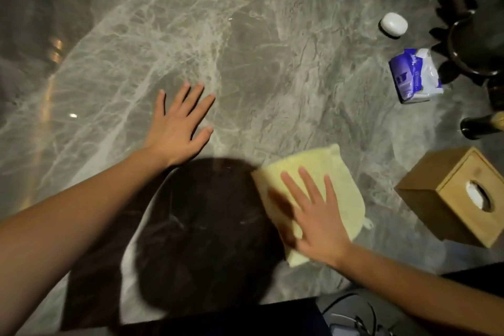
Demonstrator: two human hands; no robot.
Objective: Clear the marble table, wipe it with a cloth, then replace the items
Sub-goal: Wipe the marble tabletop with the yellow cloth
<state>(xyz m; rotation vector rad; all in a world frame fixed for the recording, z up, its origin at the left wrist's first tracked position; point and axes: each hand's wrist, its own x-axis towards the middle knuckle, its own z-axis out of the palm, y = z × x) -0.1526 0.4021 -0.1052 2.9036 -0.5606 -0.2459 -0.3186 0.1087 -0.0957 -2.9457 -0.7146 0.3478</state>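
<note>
1. The marble table (272, 49) takes up pretty much the whole view: grey stone with pale veining, shiny enough to catch a few warm light glints around 9 o'clock.
2. A big dark round shadow (204, 232) sits on the marble at 6 o'clock, right by the near edge.
3. The cloth (341, 172) is pale yellow and lies flat on the table at about 5 o'clock, just right of that shadow. It's a bit blurry on its left side.
4. The wooden tissue box (447, 196) sits between 3 and 4 o'clock, near the cloth but not touching it, with an oval slot on top showing white tissue.
5. A dark round pot (474, 46) with spiky dark bits around it is at 2 o'clock, cut off by the right edge. Can't tell what's in it.
6. The left hand (178, 128) is at 9 o'clock, palm down on bare marble, fingers straight and spread, holding nothing.
7. The right hand (313, 215) is at 5 o'clock, laid flat on the near half of the cloth, fingers straight and fanned out, pressing on it rather than gripping it.
8. A crumpled blue and white packet (414, 76) lies at 2 o'clock, just beside the pot.
9. A dark bottle (480, 127) lies on its side at 3 o'clock, mostly out of frame.
10. A small white oval case (394, 24) sits between 1 and 2 o'clock, near the pot and just past the packet.
</note>
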